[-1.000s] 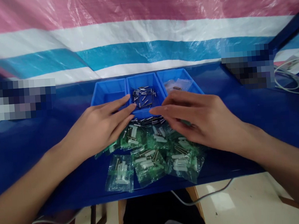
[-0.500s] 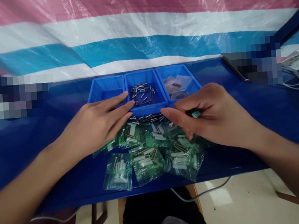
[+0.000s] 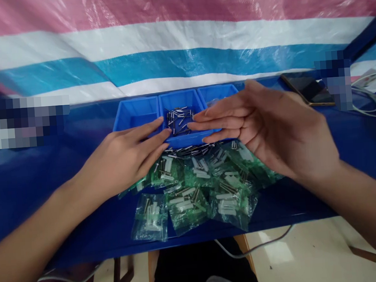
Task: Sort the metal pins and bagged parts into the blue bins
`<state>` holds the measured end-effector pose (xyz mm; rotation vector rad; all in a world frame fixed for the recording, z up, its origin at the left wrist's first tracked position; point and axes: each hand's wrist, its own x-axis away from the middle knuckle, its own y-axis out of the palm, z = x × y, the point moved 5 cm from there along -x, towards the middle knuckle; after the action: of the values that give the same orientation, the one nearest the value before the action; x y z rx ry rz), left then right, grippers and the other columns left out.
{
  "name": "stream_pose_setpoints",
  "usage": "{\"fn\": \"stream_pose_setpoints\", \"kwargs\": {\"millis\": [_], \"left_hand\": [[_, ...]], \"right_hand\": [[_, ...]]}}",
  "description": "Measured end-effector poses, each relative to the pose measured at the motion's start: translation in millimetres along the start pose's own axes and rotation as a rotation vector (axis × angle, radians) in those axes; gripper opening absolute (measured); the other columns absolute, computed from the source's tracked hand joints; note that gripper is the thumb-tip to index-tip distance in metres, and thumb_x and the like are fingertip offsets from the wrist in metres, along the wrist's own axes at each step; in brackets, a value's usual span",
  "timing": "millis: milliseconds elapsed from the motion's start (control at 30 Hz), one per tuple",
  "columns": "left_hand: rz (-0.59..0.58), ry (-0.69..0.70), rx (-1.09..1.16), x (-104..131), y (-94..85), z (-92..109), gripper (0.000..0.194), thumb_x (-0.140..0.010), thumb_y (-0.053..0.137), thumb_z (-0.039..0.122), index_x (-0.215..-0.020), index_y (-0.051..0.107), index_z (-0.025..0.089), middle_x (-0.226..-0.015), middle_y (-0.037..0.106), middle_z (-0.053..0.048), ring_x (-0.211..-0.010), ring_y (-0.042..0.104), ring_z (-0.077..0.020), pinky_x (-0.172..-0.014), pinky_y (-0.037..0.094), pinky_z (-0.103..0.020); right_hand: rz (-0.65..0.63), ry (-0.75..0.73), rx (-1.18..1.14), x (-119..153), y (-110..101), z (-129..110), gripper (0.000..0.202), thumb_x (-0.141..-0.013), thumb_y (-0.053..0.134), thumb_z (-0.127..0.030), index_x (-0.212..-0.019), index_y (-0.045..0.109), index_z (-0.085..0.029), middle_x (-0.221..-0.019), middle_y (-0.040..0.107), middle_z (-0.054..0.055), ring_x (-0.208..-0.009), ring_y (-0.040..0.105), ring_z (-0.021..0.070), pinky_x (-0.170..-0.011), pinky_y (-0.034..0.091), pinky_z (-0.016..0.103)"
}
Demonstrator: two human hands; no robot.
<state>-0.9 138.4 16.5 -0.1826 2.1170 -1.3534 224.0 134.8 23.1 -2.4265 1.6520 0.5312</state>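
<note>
My left hand (image 3: 121,158) lies with its fingers stretched out over the front edges of the left blue bin (image 3: 134,102) and the middle blue bin (image 3: 188,141). It holds nothing. Loose metal screws (image 3: 180,115) lie scattered inside the middle bin. My right hand (image 3: 280,128) is turned with the palm partly showing and its fingers extended over the front of the middle and right bins. Nothing shows in its grasp. It covers most of the right blue bin (image 3: 216,90). More loose screws (image 3: 193,150) lie in a row before the bins.
Several clear and green plastic bags (image 3: 186,207) of screws and white wall plugs lie between the bins and the table's front edge. At the back right rests a dark phone (image 3: 305,90). A striped plastic sheet (image 3: 180,34) hangs behind the blue table (image 3: 94,233).
My right hand has opened and turned from a closed pinch to extended fingers, its fingertips shifting left toward the middle bin. My left hand stays in place on the bins.
</note>
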Motion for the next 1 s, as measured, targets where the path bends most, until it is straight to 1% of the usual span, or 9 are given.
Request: {"fn": "stream_pose_setpoints", "kwargs": {"millis": [67, 167, 267, 433, 567, 667, 800, 900, 1000], "left_hand": [[-0.008, 0.0, 0.009, 0, 0.0, 0, 0.042, -0.117, 0.039, 0.033, -0.133, 0.075, 0.016, -0.139, 0.073, -0.016, -0.109, 0.082, -0.0303, -0.089, 0.073, -0.044], [0.008, 0.006, 0.013, 0, -1.3, 0, 0.04, -0.117, 0.041, 0.03, -0.132, 0.075, 0.015, -0.138, 0.074, -0.017, -0.108, 0.082, -0.0313, -0.085, 0.073, -0.044], [0.027, 0.003, 0.031, 1, -1.6, -1, 0.038, -0.116, 0.045, 0.029, -0.132, 0.075, 0.013, -0.139, 0.073, -0.019, -0.108, 0.082, -0.0334, -0.082, 0.073, -0.044], [0.02, -0.017, 0.026, 4, 0.7, -1, 0.04, -0.117, 0.042, 0.032, -0.134, 0.075, 0.016, -0.142, 0.071, -0.018, -0.11, 0.082, -0.0325, -0.087, 0.073, -0.046], [-0.006, -0.025, 0.026, 4, 1.6, -1, 0.041, -0.117, 0.041, 0.034, -0.136, 0.074, 0.018, -0.145, 0.07, -0.016, -0.11, 0.081, -0.0319, -0.086, 0.073, -0.045], [-0.039, -0.049, 0.054, 3, 2.3, -3, 0.041, -0.116, 0.041, 0.036, -0.138, 0.073, 0.023, -0.147, 0.069, -0.014, -0.113, 0.08, -0.0322, -0.09, 0.073, -0.047], [-0.06, -0.098, 0.113, 3, 3.0, -5, 0.04, -0.115, 0.043, 0.038, -0.141, 0.072, 0.028, -0.147, 0.07, -0.012, -0.117, 0.079, -0.0341, -0.094, 0.072, -0.052], [-0.059, -0.112, 0.134, 3, 3.3, -6, 0.04, -0.114, 0.046, 0.038, -0.141, 0.073, 0.026, -0.147, 0.069, -0.013, -0.115, 0.079, -0.0363, -0.092, 0.072, -0.052], [-0.059, -0.097, 0.101, 3, 3.3, -5, 0.041, -0.115, 0.044, 0.039, -0.141, 0.073, 0.025, -0.148, 0.068, -0.013, -0.115, 0.079, -0.0353, -0.091, 0.072, -0.05]], "right_hand": [[-0.009, -0.184, 0.26, 4, 4, -10, 0.022, -0.108, 0.063, -0.026, -0.098, 0.082, -0.023, -0.103, 0.086, 0.006, -0.097, 0.083, 0.0236, -0.081, 0.07, 0.037], [-0.228, -0.415, 0.739, 12, 24, -7, 0.023, -0.109, 0.063, -0.024, -0.097, 0.081, -0.016, -0.103, 0.085, 0.011, -0.093, 0.08, 0.0221, -0.083, 0.065, 0.037], [-0.434, -0.466, 1.031, 19, 40, 13, 0.04, -0.113, 0.055, -0.039, -0.11, 0.082, -0.009, -0.116, 0.079, 0.02, -0.107, 0.076, 0.0321, -0.091, 0.064, 0.049], [-0.472, -0.436, 1.127, 22, 46, 30, 0.055, -0.114, 0.045, -0.046, -0.122, 0.077, -0.003, -0.118, 0.075, 0.022, -0.112, 0.072, 0.0338, -0.1, 0.063, 0.052], [-0.408, -0.494, 1.085, 20, 45, 21, 0.039, -0.113, 0.054, -0.038, -0.117, 0.078, -0.008, -0.118, 0.076, 0.02, -0.108, 0.072, 0.0318, -0.093, 0.065, 0.051], [-0.245, -0.556, 1.039, 19, 38, 4, 0.019, -0.108, 0.061, -0.021, -0.114, 0.079, -0.017, -0.116, 0.078, 0.016, -0.104, 0.073, 0.0291, -0.09, 0.064, 0.049], [-0.016, -0.495, 0.974, 18, 24, -14, 0.025, -0.106, 0.061, -0.014, -0.104, 0.078, -0.032, -0.115, 0.079, 0.008, -0.104, 0.074, 0.0237, -0.089, 0.063, 0.044], [0.064, -0.466, 0.927, 18, 17, -19, 0.023, -0.106, 0.063, -0.012, -0.101, 0.077, -0.03, -0.11, 0.079, 0.006, -0.104, 0.076, 0.021, -0.094, 0.062, 0.039], [0.089, -0.419, 0.768, 17, 13, -18, 0.02, -0.107, 0.063, -0.013, -0.104, 0.074, -0.028, -0.107, 0.08, 0.002, -0.099, 0.076, 0.0164, -0.088, 0.061, 0.033]]}}
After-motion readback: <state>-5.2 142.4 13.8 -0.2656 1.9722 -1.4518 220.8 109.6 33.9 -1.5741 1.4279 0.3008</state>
